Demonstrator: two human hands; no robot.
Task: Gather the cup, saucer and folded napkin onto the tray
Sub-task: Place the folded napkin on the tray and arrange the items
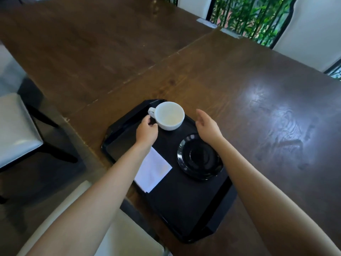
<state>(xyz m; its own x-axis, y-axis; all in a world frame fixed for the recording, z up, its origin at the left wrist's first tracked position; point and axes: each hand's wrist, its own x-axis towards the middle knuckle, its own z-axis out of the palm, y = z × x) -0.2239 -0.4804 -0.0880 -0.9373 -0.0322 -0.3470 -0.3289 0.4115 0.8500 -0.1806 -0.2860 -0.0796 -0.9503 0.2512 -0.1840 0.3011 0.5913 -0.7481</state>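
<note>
- The black plastic tray point(184, 215) lies at an angle on the dark wooden table point(239, 85), close to the table's near-left edge, and all three of the task's things now sit inside its rim.
- The white cup point(169, 115) stands upright at the tray's far corner, empty as far as can be seen, with its handle turned toward the tray's far-left edge.
- The left hand point(147, 133) is at that handle: the fingers point(147, 120) curl in beside it and seem to touch it, but whether they grip or are letting go cannot be told.
- The black saucer point(200, 157) lies flat against the tray's right edge, well apart from the cup and bare on top.
- The right hand point(207, 125) hovers above the tray's right edge between cup and saucer, open and relaxed, palm turned inward, holding nothing.
- The folded white napkin point(155, 171) lies flat near the tray's left edge, its near corner close to the rim or perhaps just over it; the left forearm hides part of it.
- Judged by how things lie, the gathering is as good as done: nothing of the set is left on the bare table.
- What may remain is small: freeing the cup, and perhaps setting it on the saucer if a neater arrangement is wanted.
- A pale cushioned chair seat point(16, 126) stands off the table's left edge.
</note>
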